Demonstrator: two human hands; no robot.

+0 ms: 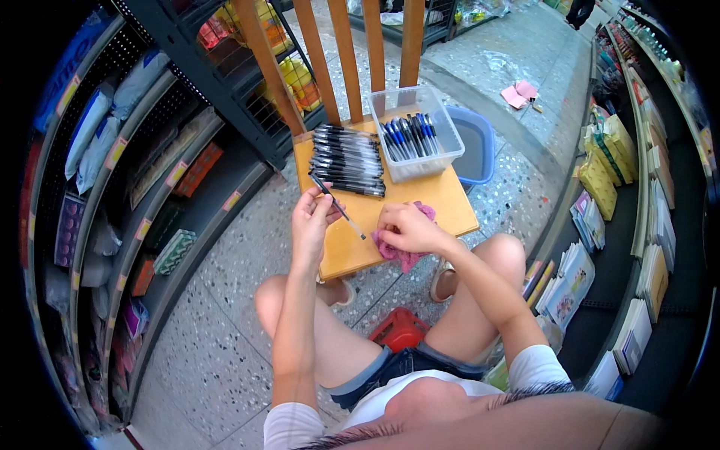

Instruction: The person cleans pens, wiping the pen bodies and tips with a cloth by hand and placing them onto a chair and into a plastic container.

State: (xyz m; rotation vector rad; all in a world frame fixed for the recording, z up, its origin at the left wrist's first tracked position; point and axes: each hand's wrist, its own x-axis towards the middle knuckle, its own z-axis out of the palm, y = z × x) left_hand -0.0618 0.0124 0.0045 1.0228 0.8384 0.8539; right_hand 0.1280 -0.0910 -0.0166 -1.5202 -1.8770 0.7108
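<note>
My left hand [310, 223] holds a black-capped clear pen [341, 208] between its fingers, tilted over the front left of the wooden chair seat [450, 214]. On the same seat my right hand [405, 227] is closed on a crumpled pink cloth [409, 255], which bulges out around the fingers. Behind the left hand lies a stack of black pens [346, 159] with clear barrels, side by side. A clear plastic box [424, 166] stands to the right of the stack, with several blue and black pens [409, 137] upright or leaning inside.
Slatted wooden chair back [341, 60] rises behind the pens. A blue basin [476, 142] stands on the floor beyond the box. Stocked shelves [161, 195] curve along the left, others [630, 225] on the right. A red stool [399, 328] is under me. Pink paper [519, 94] lies on the floor.
</note>
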